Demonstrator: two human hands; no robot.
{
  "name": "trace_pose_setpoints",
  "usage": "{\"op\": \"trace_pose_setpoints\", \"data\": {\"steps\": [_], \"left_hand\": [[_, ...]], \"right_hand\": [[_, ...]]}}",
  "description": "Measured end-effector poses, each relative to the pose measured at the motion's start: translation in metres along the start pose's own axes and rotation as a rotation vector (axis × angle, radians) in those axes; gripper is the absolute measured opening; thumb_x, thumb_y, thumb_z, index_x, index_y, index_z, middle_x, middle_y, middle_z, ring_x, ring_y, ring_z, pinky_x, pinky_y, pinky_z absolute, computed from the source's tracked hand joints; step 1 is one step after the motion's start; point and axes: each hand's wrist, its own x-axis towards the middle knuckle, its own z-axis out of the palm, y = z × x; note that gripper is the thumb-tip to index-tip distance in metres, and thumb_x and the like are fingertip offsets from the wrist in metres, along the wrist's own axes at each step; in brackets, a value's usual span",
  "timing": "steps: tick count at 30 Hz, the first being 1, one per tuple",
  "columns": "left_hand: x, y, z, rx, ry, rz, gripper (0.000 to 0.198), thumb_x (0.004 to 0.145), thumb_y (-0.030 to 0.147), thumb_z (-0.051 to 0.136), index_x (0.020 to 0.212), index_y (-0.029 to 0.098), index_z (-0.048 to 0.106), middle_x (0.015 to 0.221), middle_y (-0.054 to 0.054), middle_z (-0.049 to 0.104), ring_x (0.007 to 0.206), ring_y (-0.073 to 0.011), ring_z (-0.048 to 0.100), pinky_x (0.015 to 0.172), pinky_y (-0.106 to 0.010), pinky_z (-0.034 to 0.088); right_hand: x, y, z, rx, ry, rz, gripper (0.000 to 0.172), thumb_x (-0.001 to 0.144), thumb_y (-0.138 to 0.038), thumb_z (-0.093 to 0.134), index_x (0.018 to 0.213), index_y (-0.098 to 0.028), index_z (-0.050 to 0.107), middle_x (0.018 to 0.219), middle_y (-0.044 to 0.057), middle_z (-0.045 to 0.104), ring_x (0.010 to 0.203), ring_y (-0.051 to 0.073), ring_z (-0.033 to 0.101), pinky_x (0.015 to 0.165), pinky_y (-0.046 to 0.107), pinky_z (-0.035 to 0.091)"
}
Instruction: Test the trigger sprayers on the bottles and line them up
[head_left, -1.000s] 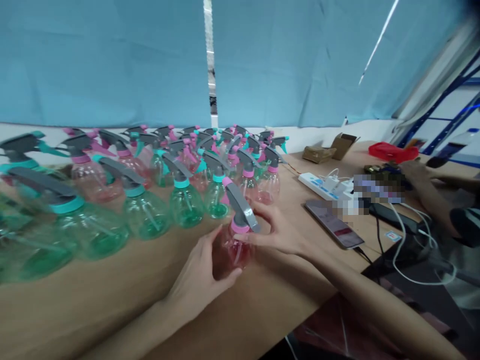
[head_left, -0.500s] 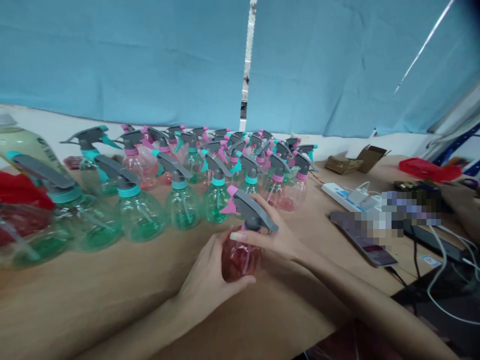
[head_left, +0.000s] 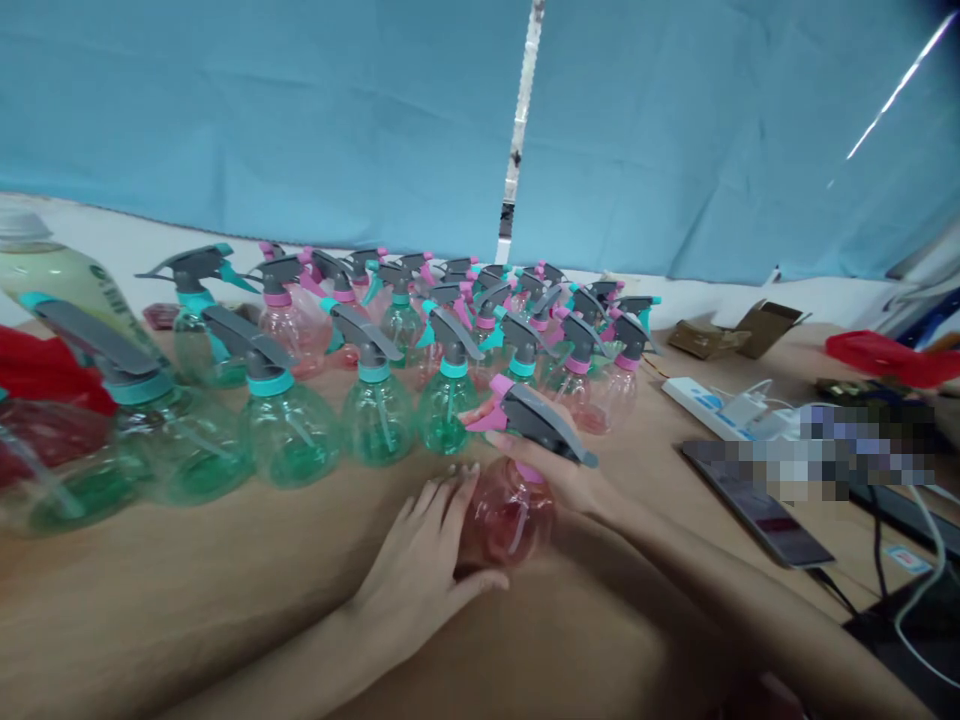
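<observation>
A round, see-through pink spray bottle stands tilted on the table in front of me, with a little liquid low inside. Its spray head is grey with a pink nozzle and trigger. My right hand grips the bottle at the neck, fingers partly hidden behind the head, and one finger reaches toward the pink trigger. Around the lower left side of the body curves my left hand, fingers behind and thumb in front, steadying it. Just beyond stand green spray bottles with turquoise collars.
Several more pink and green spray bottles crowd the back of the table. At far left are a large yellowish bottle and something red. To the right lie a phone, a white power strip, cables and a cardboard box.
The view has shifted slightly left, so things sit farther right. The left hand's fingers have loosened and straightened along the bottle. The right hand has moved a finger toward the trigger.
</observation>
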Motion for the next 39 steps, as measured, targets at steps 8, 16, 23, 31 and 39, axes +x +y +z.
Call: {"op": "trace_pose_setpoints", "data": {"steps": [8,16,23,31,39], "left_hand": [[-0.005,-0.005,0.009,0.185,0.008,0.055,0.061,0.089,0.050,0.048,0.134,0.010,0.039,0.134,-0.019,0.050,0.125,-0.0336,0.044,0.097,-0.050,0.039],[-0.005,-0.005,0.010,0.217,0.032,0.057,0.061,0.090,0.049,0.046,0.136,0.010,0.036,0.133,-0.018,0.051,0.123,-0.0329,0.047,0.096,-0.048,0.041],[-0.006,-0.006,0.011,0.218,0.044,0.063,0.063,0.090,0.050,0.045,0.140,0.013,0.032,0.134,-0.017,0.050,0.123,-0.0323,0.047,0.098,-0.047,0.039],[-0.006,-0.007,0.011,0.217,0.034,0.063,0.059,0.090,0.050,0.046,0.137,0.014,0.038,0.134,-0.016,0.051,0.123,-0.0316,0.047,0.098,-0.046,0.040],[-0.005,-0.006,0.008,0.237,0.006,0.076,0.060,0.091,0.050,0.045,0.134,0.007,0.041,0.135,-0.018,0.049,0.124,-0.0327,0.045,0.097,-0.049,0.040]], "right_hand": [[0.006,0.005,-0.012,0.011,-0.025,0.059,0.024,0.083,-0.038,0.059,0.105,-0.029,0.063,0.094,0.002,0.068,0.097,0.021,0.063,0.086,0.037,0.050],[0.009,0.007,-0.008,0.038,-0.011,-0.004,0.014,0.085,-0.037,0.057,0.089,-0.025,0.063,0.101,0.001,0.065,0.093,0.017,0.061,0.084,0.033,0.048],[0.006,0.011,-0.008,-0.042,0.024,0.063,0.018,0.086,-0.043,0.054,0.083,-0.026,0.062,0.074,-0.001,0.061,0.070,0.016,0.059,0.071,0.032,0.050],[0.005,0.015,-0.012,-0.113,0.021,0.055,0.023,0.086,-0.048,0.053,0.086,-0.028,0.066,0.068,-0.001,0.058,0.069,0.016,0.059,0.063,0.030,0.051],[0.008,0.006,-0.017,-0.089,-0.002,0.066,0.019,0.086,-0.044,0.054,0.084,-0.028,0.063,0.070,-0.002,0.058,0.068,0.016,0.059,0.066,0.031,0.049]]}}
